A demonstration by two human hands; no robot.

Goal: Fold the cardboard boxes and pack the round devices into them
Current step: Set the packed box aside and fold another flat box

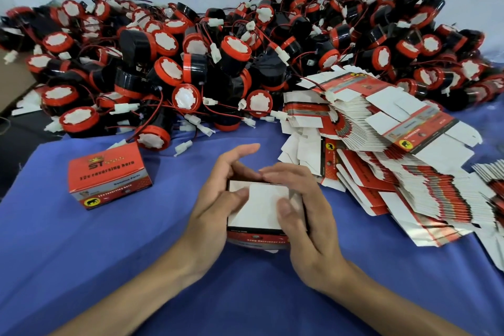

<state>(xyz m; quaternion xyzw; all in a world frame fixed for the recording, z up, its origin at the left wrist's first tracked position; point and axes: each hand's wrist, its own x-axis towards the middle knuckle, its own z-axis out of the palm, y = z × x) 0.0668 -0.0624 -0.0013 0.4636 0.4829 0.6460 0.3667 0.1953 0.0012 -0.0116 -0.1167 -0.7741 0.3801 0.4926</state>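
Frame centre: left hand and right hand both curled round one box, thumbs pressing its white top flap.

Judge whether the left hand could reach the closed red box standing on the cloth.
Probably yes: the closed red box stands beside the left hand, only bare cloth between. The hand must first release the white-topped box it holds.

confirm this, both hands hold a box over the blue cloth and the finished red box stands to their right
The left hand and right hand do hold a box over the blue cloth, but the head view shows the finished red box standing to their left, not their right.
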